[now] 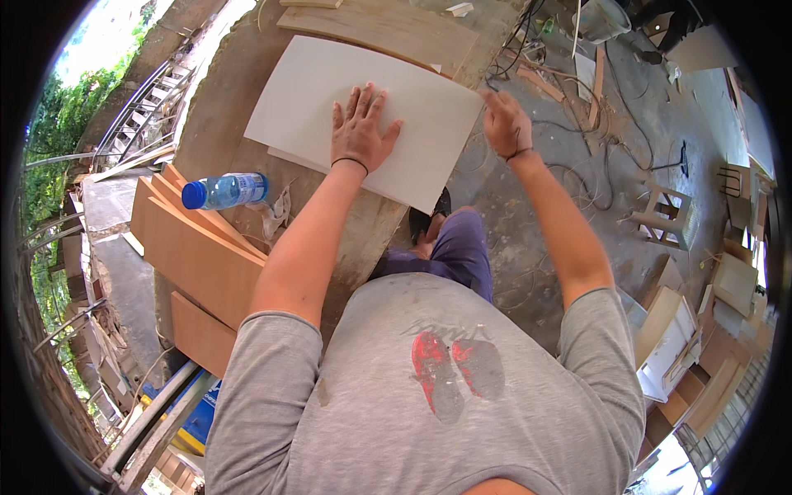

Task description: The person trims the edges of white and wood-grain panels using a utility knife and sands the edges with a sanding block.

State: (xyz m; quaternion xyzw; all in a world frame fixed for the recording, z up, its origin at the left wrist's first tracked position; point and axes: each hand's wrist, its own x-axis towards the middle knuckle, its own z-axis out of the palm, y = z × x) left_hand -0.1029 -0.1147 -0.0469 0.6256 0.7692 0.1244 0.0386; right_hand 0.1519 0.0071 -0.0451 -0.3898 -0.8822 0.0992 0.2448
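1. The left hand (361, 136) lies flat with its fingers spread on the white panel (429, 136), palm down, left of the panel's middle. Its fingertips point toward the panel's far long edge.
2. The right hand (506, 125) is narrow, its fingers bent in, at the panel's far right corner. Whether it pinches that corner or holds anything small cannot be told.
3. The white panel lies flat on the worktable (210, 124), its right end reaching out past the table's right edge. Its long axis runs from left to right and slants, with the right end nearer the person; its short ends face left and right.
4. Under the panel's near long edge, a strip of a second pale board (283, 156) shows.
5. Just beyond the panel's far long edge, toward the table's far edge, a thin brown board (379, 31) runs in much the same direction.
6. Toward the table's near left corner is a clear bottle (235, 190), its blue cap to the left, beside several brown boards (198, 247).
7. Past the table's right edge, an orange-brown strip (597, 87) lies on the grey floor (528, 239).
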